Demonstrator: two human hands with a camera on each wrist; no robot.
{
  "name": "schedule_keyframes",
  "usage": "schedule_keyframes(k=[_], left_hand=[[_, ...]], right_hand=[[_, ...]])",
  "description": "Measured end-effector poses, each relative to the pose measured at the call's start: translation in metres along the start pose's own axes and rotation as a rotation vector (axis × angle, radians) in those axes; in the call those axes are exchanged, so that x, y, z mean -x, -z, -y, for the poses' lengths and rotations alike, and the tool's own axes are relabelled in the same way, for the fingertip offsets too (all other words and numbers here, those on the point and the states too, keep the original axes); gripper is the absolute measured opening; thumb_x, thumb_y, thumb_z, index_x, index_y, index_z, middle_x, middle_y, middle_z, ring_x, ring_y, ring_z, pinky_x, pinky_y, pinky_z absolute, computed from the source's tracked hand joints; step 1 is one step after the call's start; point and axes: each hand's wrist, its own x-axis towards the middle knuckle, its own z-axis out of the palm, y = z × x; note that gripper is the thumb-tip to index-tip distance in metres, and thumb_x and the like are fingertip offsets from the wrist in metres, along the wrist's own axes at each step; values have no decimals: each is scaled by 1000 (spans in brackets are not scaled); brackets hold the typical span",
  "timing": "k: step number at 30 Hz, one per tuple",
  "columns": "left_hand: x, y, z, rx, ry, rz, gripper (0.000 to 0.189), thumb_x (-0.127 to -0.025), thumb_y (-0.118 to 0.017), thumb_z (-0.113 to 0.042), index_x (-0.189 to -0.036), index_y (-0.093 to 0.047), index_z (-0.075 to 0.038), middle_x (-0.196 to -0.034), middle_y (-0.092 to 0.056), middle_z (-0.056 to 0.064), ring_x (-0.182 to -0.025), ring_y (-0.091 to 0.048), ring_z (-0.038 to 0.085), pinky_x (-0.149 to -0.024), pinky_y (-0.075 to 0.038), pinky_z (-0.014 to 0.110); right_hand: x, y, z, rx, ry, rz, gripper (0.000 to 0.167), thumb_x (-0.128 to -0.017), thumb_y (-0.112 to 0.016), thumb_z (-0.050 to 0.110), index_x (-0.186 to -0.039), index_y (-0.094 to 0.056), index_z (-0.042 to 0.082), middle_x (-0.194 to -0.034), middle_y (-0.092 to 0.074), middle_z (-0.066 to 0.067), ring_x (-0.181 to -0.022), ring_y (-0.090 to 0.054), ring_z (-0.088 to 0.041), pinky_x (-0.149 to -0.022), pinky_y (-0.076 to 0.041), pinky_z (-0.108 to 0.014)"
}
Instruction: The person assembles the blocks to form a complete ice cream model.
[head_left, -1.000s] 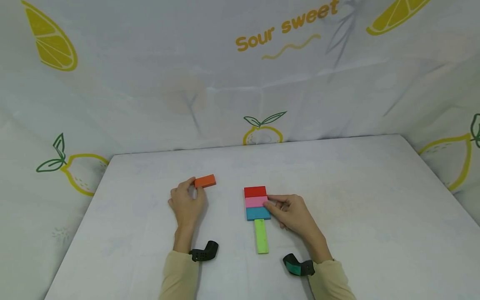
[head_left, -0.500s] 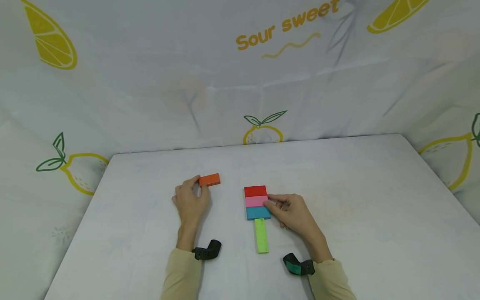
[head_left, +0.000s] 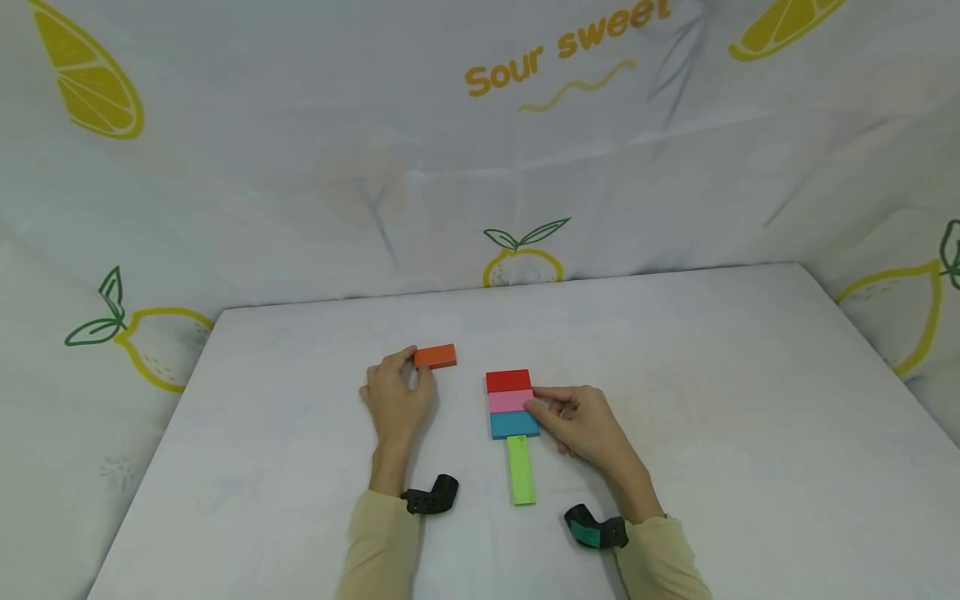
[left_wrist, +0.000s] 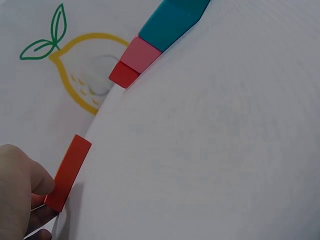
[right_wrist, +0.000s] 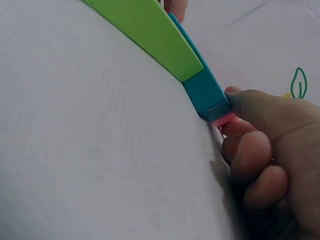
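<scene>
My left hand (head_left: 399, 403) pinches one end of an orange rectangular block (head_left: 437, 357) between thumb and fingers, left of a row of blocks on the table. In the left wrist view the thumb lies against the near face of the orange block (left_wrist: 73, 167). A red block (head_left: 507, 381), a pink block (head_left: 507, 402) and a blue block (head_left: 514, 425) lie edge to edge. From the blue one a green block (head_left: 521, 471) extends lengthwise toward me. My right hand (head_left: 588, 423) has thumb and index finger at the pink block's right end; its other fingers are curled.
The blocks lie on a white-covered table (head_left: 720, 400). Behind it hangs a white cloth (head_left: 300, 208) printed with lemons. Each wrist wears a black camera, the left camera (head_left: 433, 495) and the right camera (head_left: 596, 528).
My left hand has carried the orange block to the right, closer to the red block. My right hand has stayed at the pink block, and the row has not moved.
</scene>
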Motion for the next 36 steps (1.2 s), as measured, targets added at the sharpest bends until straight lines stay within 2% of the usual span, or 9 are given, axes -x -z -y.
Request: schedule_keyframes(k=[4,8,25,36], left_hand=[[2,-3,-4,2,-8,-4,35,-90,-64,-16,-121,-74,-3,-122,-75,15,-112,-58,38,-91,-31,53],[3,-5,-5,-2,-14,19,35,-90,-64,-17,-121,-74,-5,-122,-74,15,-113,-58,38,-92,-32,52],[6,-8,-7,-24,-60,55,34,-90,-64,-17,-121,-74,-6,-122,-74,13,-111,-59,37,-89,-33,50],[9,-13,-9,-26,-126,96,33,-91,-65,-18,-121,-74,-7,-120,-75,12,-106,-59,34,-89,-33,48]], right_hand=[[0,0,0,3,5,-1,41,-91,-77,26,-125,-72,3,-55,-52,0,-39,-51,-15,-42,-33,-20],[0,0,0,4,-3,0,41,-92,-77,25,-126,-72,3,-56,-52,0,-39,-51,-15,-43,-34,-20],[-1,-1,1,13,-21,1,42,-91,-77,27,-127,-72,4,-56,-52,0,-40,-51,-16,-43,-34,-20],[-1,-1,-1,-24,-24,16,43,-92,-77,27,-127,-71,3,-52,-51,0,-39,-51,-16,-43,-32,-21]])
